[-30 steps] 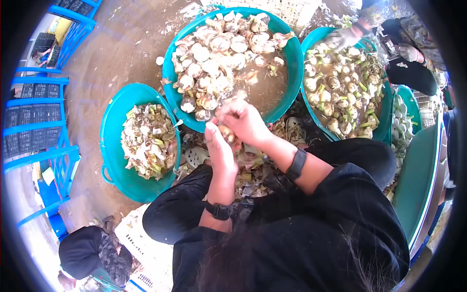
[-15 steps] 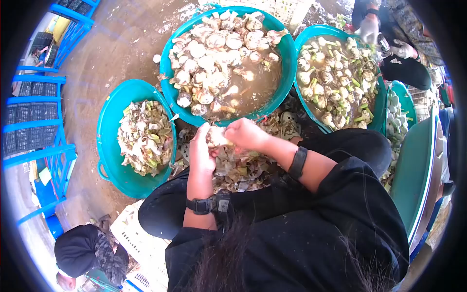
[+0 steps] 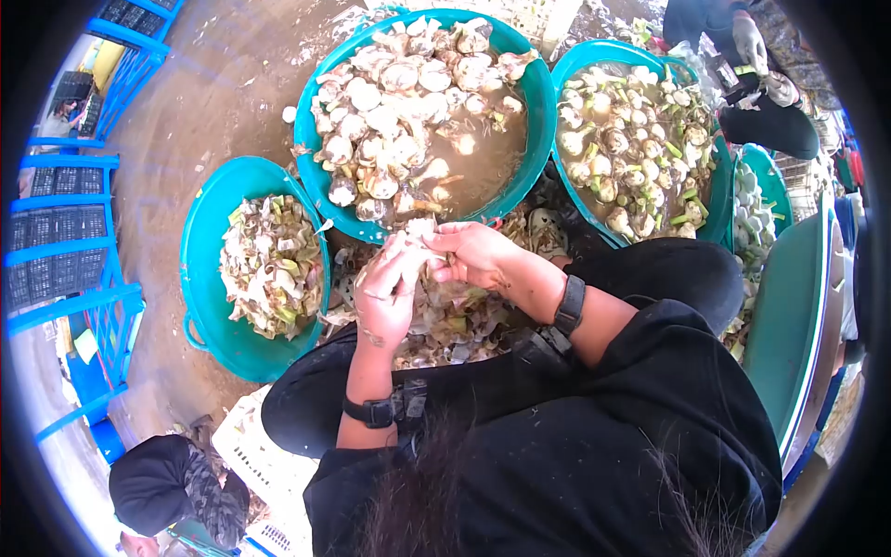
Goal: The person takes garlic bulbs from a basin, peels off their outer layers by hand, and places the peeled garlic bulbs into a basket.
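Note:
Just beyond my knees, in front of the big tub, my left hand point(image 3: 388, 288) is closed round a whitish, garlic-like bulb point(image 3: 420, 226). Most of the bulb is hidden by the fingers; only its pale top shows. My right hand point(image 3: 471, 252) touches the bulb from the right, with thumb and fingers pinched at its side. Below both hands lies a heap of peeled, brownish and greenish skins point(image 3: 455, 320). The large teal tub point(image 3: 543, 121) ahead holds many dirty bulbs point(image 3: 380, 116) in muddy water.
To the left stands a teal tub point(image 3: 206, 278) of loose peelings point(image 3: 269, 269). On the right, another tub point(image 3: 568, 70) holds bulbs with green stems point(image 3: 640, 148). A co-worker's gloved hands point(image 3: 750, 42) are at upper right; another person point(image 3: 176, 487) sits lower left beside a white crate point(image 3: 264, 446).
My left hand has turned so its back faces up, and the bulb now shows above its fingers. My right fingers have opened slightly from a fist into a pinch. The co-worker's gloved hands have moved.

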Available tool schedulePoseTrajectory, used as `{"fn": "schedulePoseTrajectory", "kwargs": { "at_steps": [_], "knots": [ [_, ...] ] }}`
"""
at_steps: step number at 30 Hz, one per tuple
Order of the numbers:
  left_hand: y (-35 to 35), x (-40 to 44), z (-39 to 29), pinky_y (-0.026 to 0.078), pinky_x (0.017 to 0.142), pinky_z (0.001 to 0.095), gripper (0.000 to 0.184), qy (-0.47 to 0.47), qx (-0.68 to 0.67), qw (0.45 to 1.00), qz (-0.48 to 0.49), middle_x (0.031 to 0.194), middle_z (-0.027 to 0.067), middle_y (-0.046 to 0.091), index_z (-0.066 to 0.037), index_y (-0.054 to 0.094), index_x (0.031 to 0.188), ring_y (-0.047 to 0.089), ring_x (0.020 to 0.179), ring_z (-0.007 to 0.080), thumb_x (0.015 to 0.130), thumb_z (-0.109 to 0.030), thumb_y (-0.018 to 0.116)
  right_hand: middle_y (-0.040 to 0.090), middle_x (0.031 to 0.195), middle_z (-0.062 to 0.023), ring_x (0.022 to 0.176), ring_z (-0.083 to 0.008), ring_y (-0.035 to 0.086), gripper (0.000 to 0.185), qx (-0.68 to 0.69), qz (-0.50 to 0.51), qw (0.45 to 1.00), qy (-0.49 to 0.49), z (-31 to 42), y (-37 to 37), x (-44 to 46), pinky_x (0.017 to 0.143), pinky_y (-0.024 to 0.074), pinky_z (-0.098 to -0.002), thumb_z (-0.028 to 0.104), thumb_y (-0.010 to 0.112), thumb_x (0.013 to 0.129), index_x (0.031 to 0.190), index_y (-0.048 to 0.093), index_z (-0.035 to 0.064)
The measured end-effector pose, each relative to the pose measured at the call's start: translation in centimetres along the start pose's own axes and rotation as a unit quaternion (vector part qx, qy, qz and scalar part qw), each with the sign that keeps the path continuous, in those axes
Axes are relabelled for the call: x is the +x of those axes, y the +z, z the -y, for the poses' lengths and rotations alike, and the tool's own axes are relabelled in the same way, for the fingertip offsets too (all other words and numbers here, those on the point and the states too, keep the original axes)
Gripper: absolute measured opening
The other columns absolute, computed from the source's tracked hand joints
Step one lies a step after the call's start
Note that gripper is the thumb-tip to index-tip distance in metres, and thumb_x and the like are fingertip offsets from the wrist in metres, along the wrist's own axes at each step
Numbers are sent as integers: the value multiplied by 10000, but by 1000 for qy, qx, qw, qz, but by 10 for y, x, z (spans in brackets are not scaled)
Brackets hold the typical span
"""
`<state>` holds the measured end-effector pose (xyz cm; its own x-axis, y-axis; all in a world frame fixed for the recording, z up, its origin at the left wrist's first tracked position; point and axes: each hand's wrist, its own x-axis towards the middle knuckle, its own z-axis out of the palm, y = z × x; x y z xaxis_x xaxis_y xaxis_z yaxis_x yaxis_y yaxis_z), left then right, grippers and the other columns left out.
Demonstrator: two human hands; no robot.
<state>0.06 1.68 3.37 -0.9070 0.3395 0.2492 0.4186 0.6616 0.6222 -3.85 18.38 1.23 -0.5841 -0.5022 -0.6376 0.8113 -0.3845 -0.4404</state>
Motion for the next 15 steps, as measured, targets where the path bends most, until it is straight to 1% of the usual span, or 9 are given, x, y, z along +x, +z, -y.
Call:
{"fn": "schedulePoseTrajectory", "kwargs": {
  "at_steps": [3,4,5,6,8,10,11,12,15],
  "knots": [
    [20,-7,4,442,864,342,150,-188,-318,916,-158,1106,144,549,9,579,958,552,996,242,823,-43,539,595,771,-42,607,-118,541,93,104,85,989,-65,-1,0,-2,583,474,-258,113,513,855,871,546,28],
    [23,-6,2,442,864,342,150,-188,-318,916,-159,1106,144,549,9,579,958,552,996,242,823,-43,539,595,771,-42,607,-118,541,93,103,86,989,-65,1,2,-8,583,474,-258,113,513,855,871,546,28],
    [25,-6,-1,465,831,324,143,-265,-492,795,-236,1068,129,565,-3,567,959,565,960,218,829,-55,536,594,758,-39,613,-113,534,81,-46,103,985,-135,3,5,-19,589,460,-259,97,515,851,869,552,27],
    [27,-5,-3,488,799,306,137,-328,-637,630,-299,1029,114,580,-14,555,959,577,925,195,835,-68,534,593,745,-37,618,-107,528,71,-193,117,953,-200,3,5,-27,596,446,-259,80,516,846,868,557,27],
    [26,-2,-5,511,752,287,123,-342,-634,620,-312,944,84,594,-40,534,948,586,851,163,845,-106,531,595,706,-48,628,-109,530,76,-241,129,940,-205,-6,-3,-33,614,434,-280,60,529,827,877,575,25],
    [25,-4,2,513,753,297,94,-388,-600,612,-339,888,64,595,-53,540,907,590,817,160,845,-123,539,602,694,-71,644,-170,572,130,-485,120,809,-312,-19,-10,-38,636,447,-307,75,571,782,910,587,54],
    [23,-2,5,503,651,252,137,-401,-582,609,-360,794,31,588,-67,538,873,573,725,122,842,-199,558,612,743,-108,707,-254,603,168,-606,111,731,-292,-17,-11,-41,656,465,-331,97,571,752,916,607,91],
    [20,-2,5,503,651,252,137,-401,-582,609,-360,794,31,588,-67,538,873,573,725,122,842,-199,558,612,743,-108,707,-254,603,168,-607,111,731,-292,-21,-19,-39,656,465,-331,97,571,752,916,607,91],
    [13,-2,8,353,439,183,257,-470,-515,603,-387,659,0,546,-80,536,846,471,532,72,836,-336,549,629,820,-110,781,-234,620,167,-825,-8,554,-112,-34,-56,-18,671,490,-358,124,512,774,898,624,104]
  ]
}}
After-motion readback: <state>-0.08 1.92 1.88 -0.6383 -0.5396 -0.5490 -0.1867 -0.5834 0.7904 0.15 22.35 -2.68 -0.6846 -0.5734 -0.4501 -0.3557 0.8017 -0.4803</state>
